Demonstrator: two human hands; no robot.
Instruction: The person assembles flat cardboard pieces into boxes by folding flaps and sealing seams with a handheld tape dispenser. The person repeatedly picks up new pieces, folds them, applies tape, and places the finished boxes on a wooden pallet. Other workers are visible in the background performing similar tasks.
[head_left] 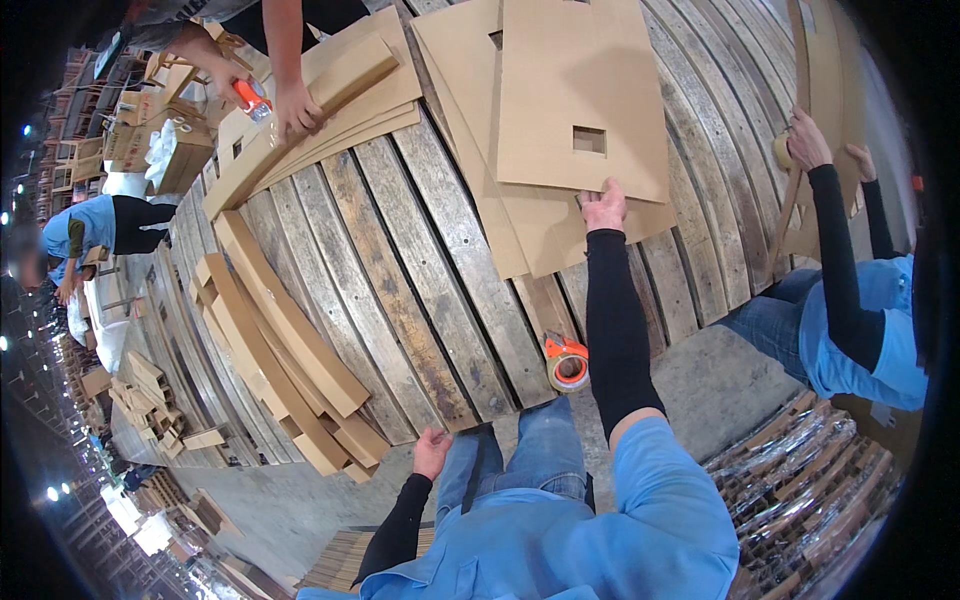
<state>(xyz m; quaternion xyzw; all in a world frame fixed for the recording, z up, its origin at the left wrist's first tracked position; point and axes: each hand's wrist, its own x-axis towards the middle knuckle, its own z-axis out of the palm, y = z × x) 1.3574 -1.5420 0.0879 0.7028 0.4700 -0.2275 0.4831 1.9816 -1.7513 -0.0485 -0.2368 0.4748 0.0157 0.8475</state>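
Note:
My right hand [604,207] reaches forward and is closed on the near edge of a flat cardboard sheet [545,110] with a small rectangular cutout. That sheet lies over another cardboard sheet [545,252] on the slatted wooden table [400,290]. My left hand [432,453] hangs low by the table's near edge, fingers loosely bent and slightly apart, with nothing seen in it. An orange tape dispenser [566,362] with a roll of tape stands at the near edge, left of my right forearm.
Folded long cardboard pieces [285,350] lie at the left. Across the table a person's hands [295,108] hold an orange tape dispenser [252,98] over a long cardboard piece [330,95]. At right, another person [820,200] holds tall cardboard [825,110]. Plastic-wrapped bundles [800,490] are stacked at lower right.

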